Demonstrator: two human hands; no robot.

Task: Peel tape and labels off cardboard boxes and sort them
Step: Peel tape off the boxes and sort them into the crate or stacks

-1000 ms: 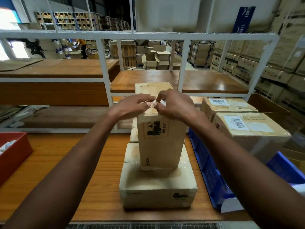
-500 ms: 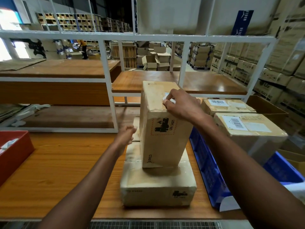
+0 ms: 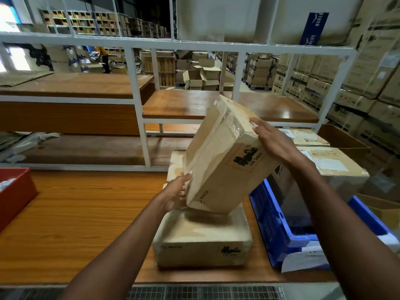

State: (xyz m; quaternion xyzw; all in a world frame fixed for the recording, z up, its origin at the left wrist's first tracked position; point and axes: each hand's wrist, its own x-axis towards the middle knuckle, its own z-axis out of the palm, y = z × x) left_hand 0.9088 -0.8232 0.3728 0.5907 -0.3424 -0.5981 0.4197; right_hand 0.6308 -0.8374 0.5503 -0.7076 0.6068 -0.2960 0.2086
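Tilting in both hands, the cardboard box is leaning over to the right above a flat box that is lying on the wooden tabletop; only its lower near corner appears to be touching the flat box. The left hand is cupping the lower left edge, fingers loosely curved against the side, thumb up near the edge. The right hand is lying across the upper right face with fingers nearly straight, pressing rather than gripping. Clear tape is running along the upper face, glossy and wrinkled; whether any end is already lifted cannot be told. No white label is showing on the faces turned this way. Judging the step as turning the box to check its sides for leftover tape and labels. To do it well: keeping the low corner resting as a pivot, letting the left grip carry the weight, sliding the right palm round as the box is rolling so it is not slipping. Picking at a tape end with a nail, then pulling low and slow along the seam, should be sparing the cardboard skin. A blue crate is standing just to the right, a red bin at the far left, labelled boxes waiting beyond the crate.
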